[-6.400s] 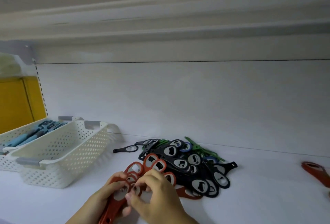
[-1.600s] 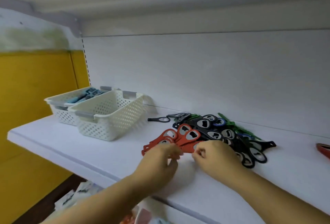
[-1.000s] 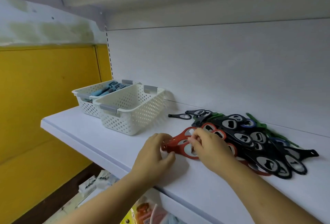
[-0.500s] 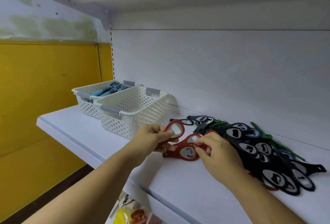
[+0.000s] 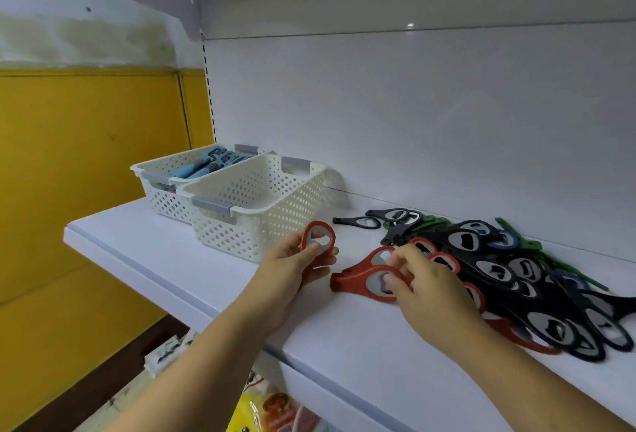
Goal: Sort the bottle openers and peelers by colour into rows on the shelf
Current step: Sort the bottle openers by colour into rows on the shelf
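My left hand [image 5: 287,270] grips one red bottle opener [image 5: 318,237], its round head raised just in front of the nearer white basket [image 5: 261,215]. My right hand [image 5: 425,285] rests its fingers on a small stack of red openers [image 5: 361,280] lying on the white shelf [image 5: 361,342]. To the right spreads a heap of black openers [image 5: 499,270], with green ones [image 5: 433,221] and a blue one [image 5: 506,240] mixed in. Two black openers [image 5: 359,221] lie apart behind. Blue peelers [image 5: 206,165] fill the farther basket [image 5: 161,191].
The shelf's front edge runs diagonally from left to lower right, with a lower shelf of packaged goods [image 5: 261,407] beneath. A white back panel [image 5: 413,115] closes the rear, and a yellow wall [image 5: 86,173] stands to the left. Another shelf hangs overhead.
My left hand has carried its red opener a little left, closer to the near basket. My right hand stays on the red stack, pressing lower onto it.
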